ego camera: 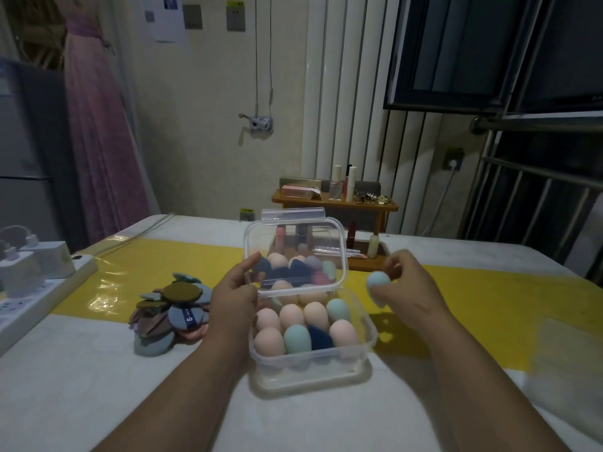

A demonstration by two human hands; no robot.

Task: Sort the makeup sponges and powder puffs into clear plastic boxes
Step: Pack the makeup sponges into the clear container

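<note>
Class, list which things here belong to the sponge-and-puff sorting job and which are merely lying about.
Job: clear plastic box, its lid held by the left hand, sponges inside, light-blue sponge in the right hand, powder puff pile.
Lying about: power strip with chargers, wooden shelf of cosmetics.

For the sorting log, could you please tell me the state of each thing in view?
clear plastic box: open, sponges inside in rows.
lid: raised, held by the left hand.
right hand: pinches a light blue sponge beside the box.
powder puffs: piled loose on the table, unboxed.
power strip: chargers plugged in.
</note>
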